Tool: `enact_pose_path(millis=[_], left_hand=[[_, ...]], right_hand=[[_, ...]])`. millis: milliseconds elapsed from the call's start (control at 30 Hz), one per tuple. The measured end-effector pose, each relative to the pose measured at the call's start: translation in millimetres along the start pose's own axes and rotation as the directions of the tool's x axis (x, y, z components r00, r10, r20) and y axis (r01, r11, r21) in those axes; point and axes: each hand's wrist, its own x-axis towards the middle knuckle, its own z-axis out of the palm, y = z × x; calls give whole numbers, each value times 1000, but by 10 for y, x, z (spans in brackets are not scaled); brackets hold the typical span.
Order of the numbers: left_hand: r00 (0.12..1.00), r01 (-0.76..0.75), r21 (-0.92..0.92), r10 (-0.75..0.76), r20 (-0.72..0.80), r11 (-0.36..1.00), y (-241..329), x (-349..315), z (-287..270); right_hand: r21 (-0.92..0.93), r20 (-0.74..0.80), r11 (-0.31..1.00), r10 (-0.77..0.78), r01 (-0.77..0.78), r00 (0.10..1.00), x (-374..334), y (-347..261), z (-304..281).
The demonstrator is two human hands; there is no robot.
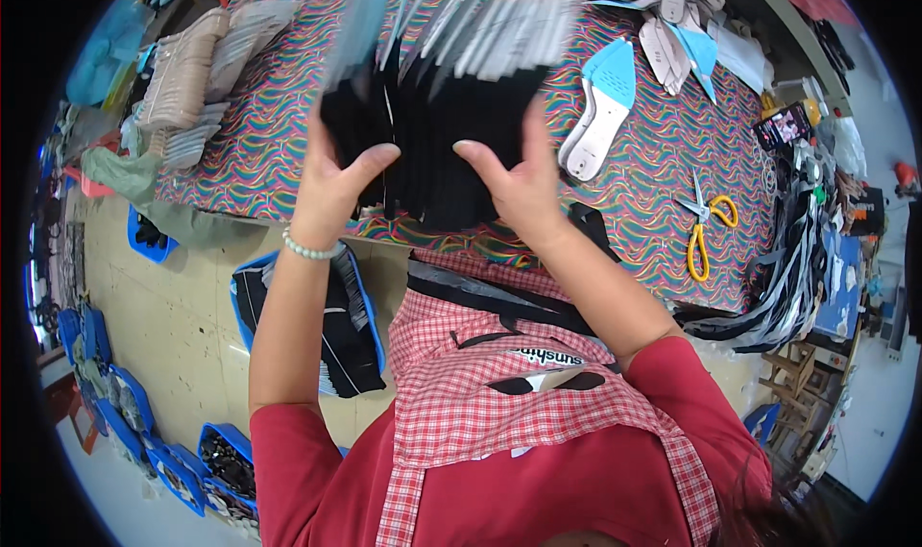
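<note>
A thick stack of black fabric pieces point(442, 148) with pale, strip-like far ends is held upright over the table's near edge. My left hand point(331, 177) grips its left side, thumb across the near face. On the opposite side my right hand point(519, 172) presses in, its thumb also on the near face. Most of my fingers are hidden behind the stack. Its far ends are smeared by motion.
Right of the stack lie white-and-blue sole-shaped pieces point(597, 124). Yellow-handled scissors point(700, 222) rest nearer, beside hanging black and white strips point(802, 268). A beige bundle point(181, 72) sits at far left. Below, a blue basket point(376, 331) holds more black pieces.
</note>
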Motion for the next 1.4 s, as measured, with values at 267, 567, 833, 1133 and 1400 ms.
enact_pose_path(millis=[267, 567, 833, 1133, 1400], left_hand=[[706, -545, 826, 611, 359, 144, -135, -37, -329], [892, -417, -81, 425, 156, 905, -1155, -77, -294], [994, 89, 892, 19, -109, 443, -307, 3, -349], [984, 4, 855, 149, -95, 518, -497, 204, -686], [981, 181, 919, 3, -194, 350, -456, 834, -1928]], right_hand=[[6, 328, 997, -73, 75, 942, 77, 33, -113], [-151, 348, 940, -240, 307, 906, -152, 234, 219], [-661, 499, 743, 541, -107, 677, 244, -315, 231], [-406, 452, 907, 308, -115, 837, 174, -11, 779], [-108, 670, 994, 95, -30, 736, 796, 120, 2071]])
